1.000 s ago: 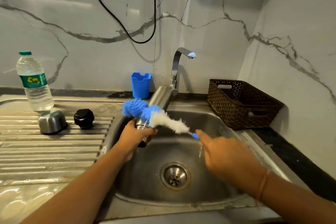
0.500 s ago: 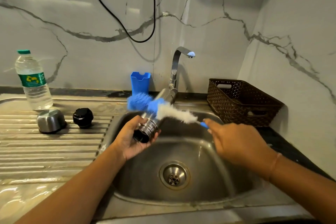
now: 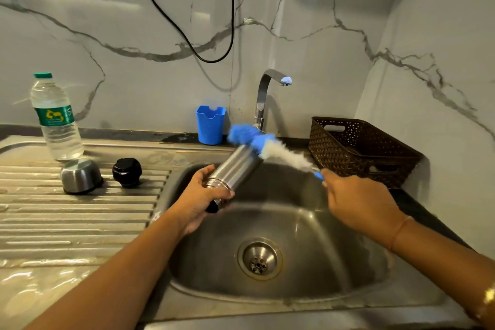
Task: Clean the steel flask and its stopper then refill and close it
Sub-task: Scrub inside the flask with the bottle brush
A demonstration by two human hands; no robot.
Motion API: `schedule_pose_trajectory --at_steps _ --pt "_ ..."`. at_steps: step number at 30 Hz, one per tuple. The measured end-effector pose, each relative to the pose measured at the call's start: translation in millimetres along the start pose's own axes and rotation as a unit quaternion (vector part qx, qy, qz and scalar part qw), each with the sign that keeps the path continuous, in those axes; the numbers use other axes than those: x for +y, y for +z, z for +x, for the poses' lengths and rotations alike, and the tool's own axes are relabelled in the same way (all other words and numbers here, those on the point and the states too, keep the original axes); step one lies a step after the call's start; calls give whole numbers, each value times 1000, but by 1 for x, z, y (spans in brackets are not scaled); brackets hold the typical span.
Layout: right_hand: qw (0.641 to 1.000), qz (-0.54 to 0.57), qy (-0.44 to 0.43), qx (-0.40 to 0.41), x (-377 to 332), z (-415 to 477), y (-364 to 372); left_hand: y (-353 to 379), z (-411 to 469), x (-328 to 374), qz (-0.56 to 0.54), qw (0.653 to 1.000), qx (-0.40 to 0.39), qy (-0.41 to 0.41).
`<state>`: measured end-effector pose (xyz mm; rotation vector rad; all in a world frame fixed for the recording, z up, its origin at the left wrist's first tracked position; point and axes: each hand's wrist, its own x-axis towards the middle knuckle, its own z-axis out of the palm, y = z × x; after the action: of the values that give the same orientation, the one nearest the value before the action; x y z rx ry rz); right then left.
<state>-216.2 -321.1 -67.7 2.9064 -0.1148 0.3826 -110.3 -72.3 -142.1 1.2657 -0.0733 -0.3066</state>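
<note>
Steel flask (image 3: 235,169) held over the sink (image 3: 308,228), tilted, its dark mouth pointing near and left, its base up and far toward the tap (image 3: 263,99). Left hand (image 3: 198,203) grips it at the threaded neck, fingers curled under and around, thumb on the far side. Right hand (image 3: 359,201) is well to the right of the flask, fingers closed round the blue handle of a bottle brush (image 3: 267,144). The brush runs left and far from that hand; its white section is in the air and its blue bristles lie across the flask's base end. The bristles are blurred, so exact contact cannot be read. Black stopper (image 3: 127,172) stands on the ribbed steel drainboard (image 3: 80,217) left of the sink, apart from both hands. Just left of it sits a steel cup lid (image 3: 80,175), mouth down. A clear plastic water bottle (image 3: 55,118) with a green cap and label stands upright just behind the lid. The basin is stainless, with a round strainer drain (image 3: 259,258) in its floor. A blue plastic holder (image 3: 210,124) stands at the far edge beside the tap. A brown woven basket (image 3: 361,150) sits on the dark table right of the sink. The walls are grey-veined white marble, meeting in a corner at far right; a black cable (image 3: 187,29) loops down the far wall.
</note>
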Motion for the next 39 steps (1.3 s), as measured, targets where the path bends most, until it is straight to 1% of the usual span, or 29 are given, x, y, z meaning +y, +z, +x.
schedule_pose_trajectory --at_steps 2,4,7,9,12,15,17,19,21,24,26,27,29,31,33,35,37,38,39 --pt "1000 0 26 12 5 3 1 1 0 -3 125 992 5 33" --pt "1000 -11 8 -11 -5 -6 5 2 -1 -4 229 971 -1 63" --pt "995 0 -55 -81 -31 -29 13 -1 2 -7 321 942 34 91" --pt "995 12 -60 -83 -32 -32 16 -3 2 -7 377 919 52 103" --pt "999 23 -12 -44 -13 -14 16 -3 0 -5 399 906 47 137" --pt "999 42 23 -18 -7 -3 13 -1 -4 -3 453 873 40 178" --pt "999 35 6 -32 -18 -8 15 -1 -5 -3 475 859 36 187" --pt "997 47 -39 -49 -34 -21 18 -1 -6 -2 493 848 44 189" --pt "996 49 -59 -43 -37 -25 17 -3 -7 0 510 836 56 197" --pt "999 27 -12 -29 -14 -5 9 -4 -7 1 540 808 53 230" --pt "999 35 25 -18 -3 5 2 -4 -6 -1 567 781 37 260" --pt "999 38 30 -17 -2 6 0 -4 -5 -2 583 767 33 268" --pt "999 39 1 -36 -11 -4 -4 -5 -3 -4 607 751 34 258" --pt "992 76 -57 -85 -29 -24 -8 -7 -2 -5 617 746 41 247" --pt "984 95 -88 -121 -36 -30 -11 -8 -1 -5 621 742 46 247" --pt "990 61 -71 -104 -27 -19 -10 -7 -2 -5 616 747 47 246" --pt "997 39 -28 -68 -14 -4 -5 -3 -5 -6 601 755 45 258" --pt "997 45 -7 -55 -8 3 -1 0 -6 -7 578 773 46 257" --pt "997 64 13 -47 -4 10 3 4 -7 -7 534 808 49 245"
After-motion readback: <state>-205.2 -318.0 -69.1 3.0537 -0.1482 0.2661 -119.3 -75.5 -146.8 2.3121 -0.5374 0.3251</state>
